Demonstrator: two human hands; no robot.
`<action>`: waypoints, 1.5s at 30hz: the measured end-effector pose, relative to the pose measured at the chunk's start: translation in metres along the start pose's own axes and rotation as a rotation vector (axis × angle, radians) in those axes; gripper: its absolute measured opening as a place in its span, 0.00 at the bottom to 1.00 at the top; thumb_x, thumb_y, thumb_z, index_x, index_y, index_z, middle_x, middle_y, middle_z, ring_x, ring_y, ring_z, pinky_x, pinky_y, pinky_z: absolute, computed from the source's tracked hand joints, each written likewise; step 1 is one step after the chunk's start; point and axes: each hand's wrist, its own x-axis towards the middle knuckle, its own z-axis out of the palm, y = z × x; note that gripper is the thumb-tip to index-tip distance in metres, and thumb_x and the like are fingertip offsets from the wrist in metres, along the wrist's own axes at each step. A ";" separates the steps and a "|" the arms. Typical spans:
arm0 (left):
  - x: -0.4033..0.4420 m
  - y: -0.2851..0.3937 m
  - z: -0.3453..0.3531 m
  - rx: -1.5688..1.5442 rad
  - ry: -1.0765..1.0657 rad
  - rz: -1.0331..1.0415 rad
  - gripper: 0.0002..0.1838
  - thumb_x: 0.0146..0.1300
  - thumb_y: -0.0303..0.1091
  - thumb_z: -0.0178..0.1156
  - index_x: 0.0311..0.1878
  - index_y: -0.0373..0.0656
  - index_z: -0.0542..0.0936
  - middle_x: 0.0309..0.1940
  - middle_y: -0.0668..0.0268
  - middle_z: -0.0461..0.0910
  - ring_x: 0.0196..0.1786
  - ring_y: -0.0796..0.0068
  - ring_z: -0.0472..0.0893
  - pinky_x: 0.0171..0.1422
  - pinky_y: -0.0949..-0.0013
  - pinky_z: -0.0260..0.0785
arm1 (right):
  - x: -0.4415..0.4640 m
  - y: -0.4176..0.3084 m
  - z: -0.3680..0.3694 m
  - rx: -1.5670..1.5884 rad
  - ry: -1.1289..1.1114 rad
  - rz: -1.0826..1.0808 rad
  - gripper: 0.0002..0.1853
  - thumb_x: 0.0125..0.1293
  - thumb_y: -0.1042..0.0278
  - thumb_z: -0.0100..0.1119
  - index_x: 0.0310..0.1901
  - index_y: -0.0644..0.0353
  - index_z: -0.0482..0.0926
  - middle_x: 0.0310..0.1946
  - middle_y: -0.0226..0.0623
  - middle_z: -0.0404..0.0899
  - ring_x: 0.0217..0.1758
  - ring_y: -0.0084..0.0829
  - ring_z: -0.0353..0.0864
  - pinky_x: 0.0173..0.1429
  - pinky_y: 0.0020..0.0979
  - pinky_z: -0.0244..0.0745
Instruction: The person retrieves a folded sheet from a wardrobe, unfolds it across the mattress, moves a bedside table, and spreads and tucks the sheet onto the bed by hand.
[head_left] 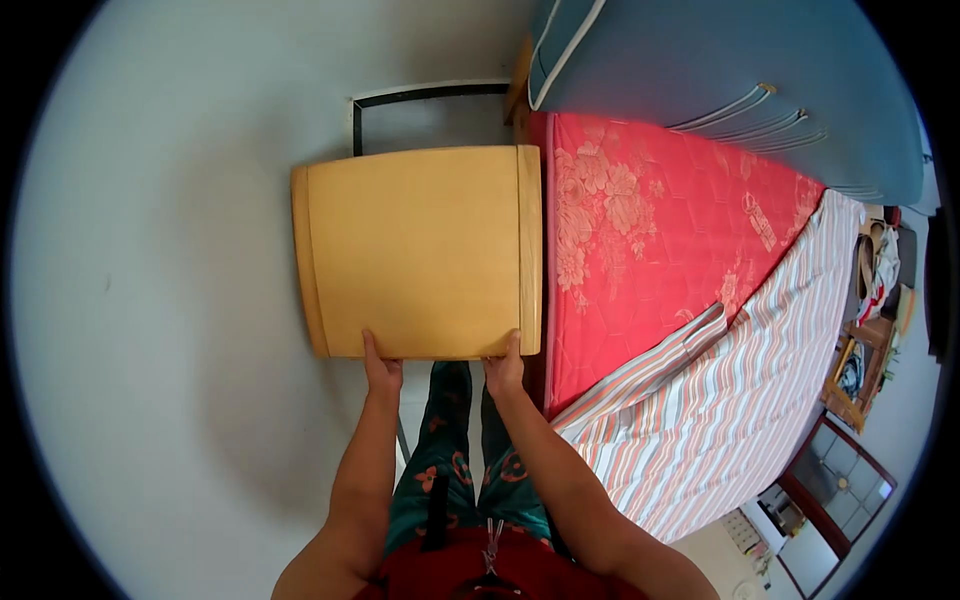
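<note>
A yellow wooden cabinet [420, 250] with a flat top stands between the pale wall and the bed. My left hand [383, 368] grips its near edge toward the left, thumb on top and fingers hidden below the rim. Near the right corner of the same edge, my right hand [504, 370] holds on in the same way. Right of the cabinet lies a red floral mattress [640, 230], with a narrow dark gap between them.
The blue padded headboard [720, 70] rises behind the mattress. A striped sheet [720, 400] is folded back over the bed. Black trim [430, 94] runs along the wall beyond the cabinet. At the far right are a wooden shelf [858, 375] with items and a dark-framed glass door [840, 480].
</note>
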 end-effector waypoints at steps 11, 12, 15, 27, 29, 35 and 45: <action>0.012 0.002 -0.016 -0.099 0.024 0.021 0.29 0.61 0.57 0.57 0.60 0.53 0.68 0.52 0.70 0.73 0.52 0.70 0.73 0.53 0.68 0.68 | -0.004 -0.001 0.008 -0.179 0.177 -0.004 0.42 0.56 0.30 0.55 0.62 0.55 0.62 0.57 0.34 0.68 0.59 0.35 0.67 0.64 0.40 0.58; 0.013 0.008 -0.016 -0.089 0.076 0.003 0.29 0.61 0.58 0.57 0.60 0.53 0.68 0.51 0.70 0.73 0.52 0.70 0.73 0.53 0.68 0.68 | -0.006 -0.003 0.010 -0.204 0.184 0.009 0.41 0.55 0.30 0.55 0.61 0.55 0.63 0.56 0.33 0.69 0.57 0.34 0.67 0.62 0.39 0.59; 0.014 0.021 -0.021 -0.032 0.166 -0.016 0.30 0.61 0.59 0.56 0.60 0.52 0.68 0.50 0.69 0.73 0.50 0.71 0.73 0.51 0.69 0.68 | -0.009 -0.005 0.007 -0.274 0.193 0.029 0.40 0.55 0.29 0.54 0.59 0.53 0.65 0.52 0.30 0.71 0.53 0.30 0.69 0.55 0.36 0.62; -0.012 -0.003 -0.083 -0.025 0.156 0.000 0.25 0.63 0.60 0.51 0.53 0.51 0.72 0.42 0.76 0.78 0.39 0.80 0.77 0.37 0.77 0.69 | -0.031 0.028 -0.048 -0.142 0.165 -0.005 0.35 0.57 0.32 0.55 0.58 0.50 0.67 0.50 0.26 0.72 0.48 0.27 0.70 0.49 0.33 0.63; -0.011 -0.002 -0.088 -0.009 0.152 0.022 0.26 0.63 0.60 0.51 0.55 0.51 0.72 0.45 0.75 0.78 0.43 0.79 0.77 0.41 0.76 0.70 | -0.036 0.029 -0.051 -0.097 0.119 -0.018 0.37 0.57 0.32 0.55 0.60 0.50 0.65 0.54 0.28 0.69 0.54 0.30 0.68 0.56 0.35 0.62; -0.014 0.004 -0.087 0.008 0.118 -0.016 0.28 0.64 0.59 0.50 0.59 0.50 0.69 0.52 0.72 0.75 0.52 0.75 0.75 0.53 0.71 0.69 | -0.036 0.028 -0.053 -0.099 0.105 -0.018 0.37 0.60 0.35 0.53 0.63 0.53 0.61 0.59 0.33 0.66 0.61 0.35 0.67 0.62 0.39 0.63; -0.012 -0.001 -0.088 0.079 0.151 -0.016 0.32 0.64 0.61 0.47 0.62 0.48 0.66 0.58 0.69 0.72 0.58 0.70 0.72 0.61 0.65 0.66 | -0.032 0.024 -0.057 -0.184 0.072 0.033 0.42 0.57 0.31 0.53 0.65 0.52 0.57 0.63 0.32 0.63 0.66 0.36 0.62 0.68 0.44 0.54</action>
